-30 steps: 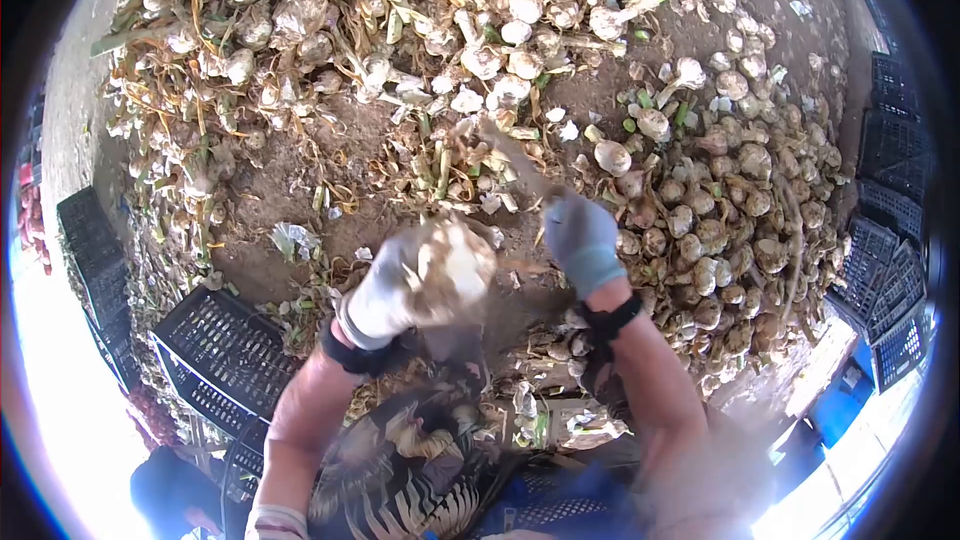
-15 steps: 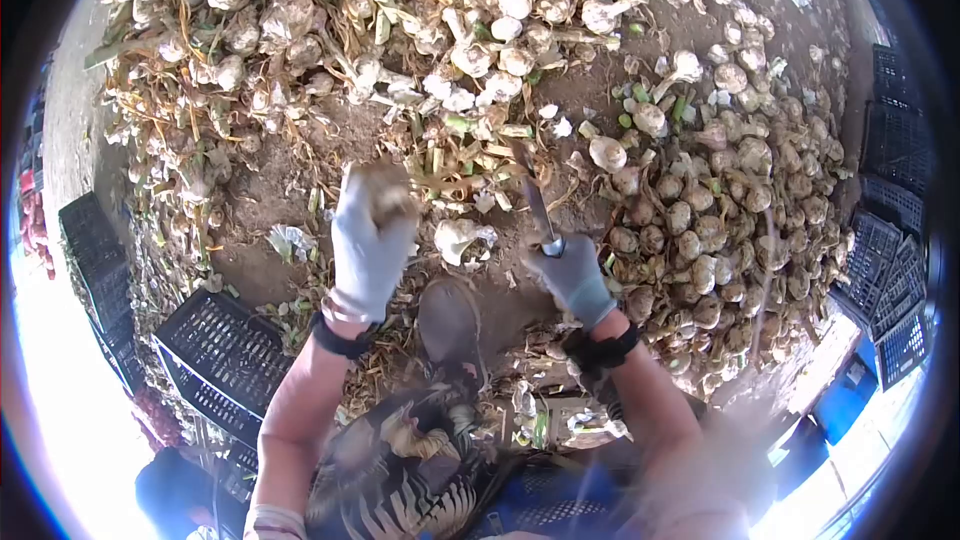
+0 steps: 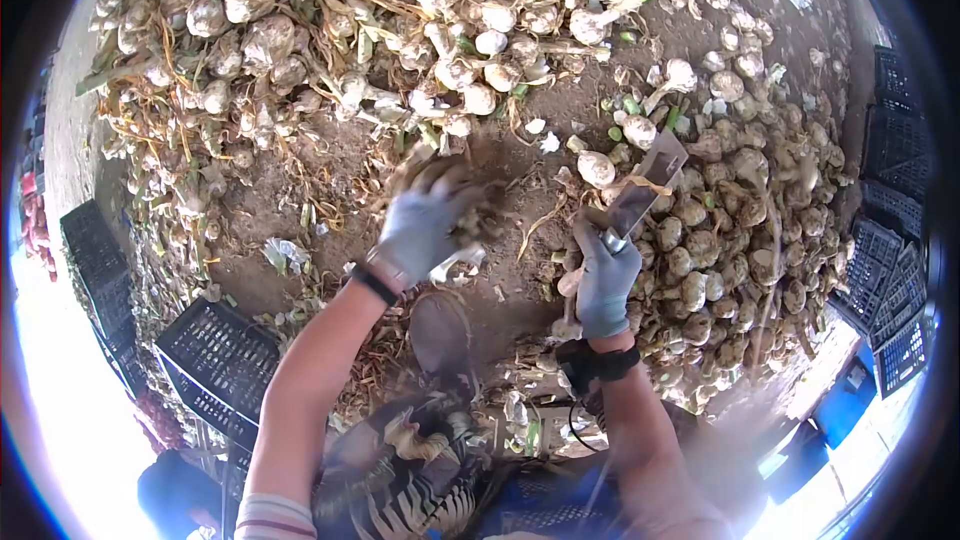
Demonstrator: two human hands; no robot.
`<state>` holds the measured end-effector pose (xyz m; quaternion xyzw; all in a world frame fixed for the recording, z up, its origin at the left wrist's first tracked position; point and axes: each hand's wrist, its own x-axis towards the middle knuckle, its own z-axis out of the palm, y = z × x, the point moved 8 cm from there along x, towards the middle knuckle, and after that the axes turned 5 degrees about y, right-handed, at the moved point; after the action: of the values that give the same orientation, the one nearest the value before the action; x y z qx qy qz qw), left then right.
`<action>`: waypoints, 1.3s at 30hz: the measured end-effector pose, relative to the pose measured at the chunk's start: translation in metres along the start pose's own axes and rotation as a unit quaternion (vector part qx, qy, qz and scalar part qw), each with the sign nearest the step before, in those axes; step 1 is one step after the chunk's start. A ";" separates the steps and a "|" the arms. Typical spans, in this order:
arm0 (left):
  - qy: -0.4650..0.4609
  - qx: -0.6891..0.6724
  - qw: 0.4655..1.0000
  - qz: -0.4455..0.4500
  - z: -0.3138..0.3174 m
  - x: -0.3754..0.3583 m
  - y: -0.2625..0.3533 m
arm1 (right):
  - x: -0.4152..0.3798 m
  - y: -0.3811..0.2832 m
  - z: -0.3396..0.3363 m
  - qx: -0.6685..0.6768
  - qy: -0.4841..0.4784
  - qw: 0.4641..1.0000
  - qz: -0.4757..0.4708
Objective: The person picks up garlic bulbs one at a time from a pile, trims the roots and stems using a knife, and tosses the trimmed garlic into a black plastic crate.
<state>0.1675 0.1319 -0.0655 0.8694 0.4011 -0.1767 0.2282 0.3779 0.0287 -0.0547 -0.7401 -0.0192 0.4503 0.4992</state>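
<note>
My left hand (image 3: 422, 230), in a pale glove, is over the soil in the middle, its fingertips smeared by motion among dry leaf scraps; whether anything is in it is hidden by the blur. My right hand (image 3: 606, 275), also gloved, is wrapped round the handle of a wide-bladed knife (image 3: 648, 185), whose blade points up and right over the edge of the trimmed garlic pile (image 3: 740, 230). A strip of dry leaf lies across the blade. Beyond my hands spreads a heap of garlic with stalks (image 3: 290, 30).
A black crate (image 3: 215, 355) stands at the lower left, with more crates (image 3: 92, 250) behind it. Stacked black crates (image 3: 885, 270) line the right edge. A shoe (image 3: 440, 330) is below my left hand. Part of a person (image 3: 180, 495) shows at the bottom left.
My left hand has moved right and its palm now faces the ground. My right hand has shifted right with the knife, which now tilts right. Leaf scraps in the middle have been displaced.
</note>
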 end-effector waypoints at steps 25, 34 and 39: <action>0.181 -0.620 0.752 -0.134 -0.012 -0.019 -0.018 | -0.005 0.009 0.095 0.060 -0.193 0.979 0.025; 0.202 -0.656 0.722 -0.092 0.041 -0.051 -0.045 | -0.055 -0.047 0.112 -0.394 -0.248 0.786 -0.406; 0.187 -0.610 0.768 -0.058 0.036 -0.073 -0.043 | -0.083 -0.059 0.122 -0.492 -0.270 0.668 -0.488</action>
<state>0.0844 0.0927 -0.0708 0.5385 0.5090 0.2582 0.6199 0.2699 0.1070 0.0317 -0.6092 -0.7305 0.2477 0.1842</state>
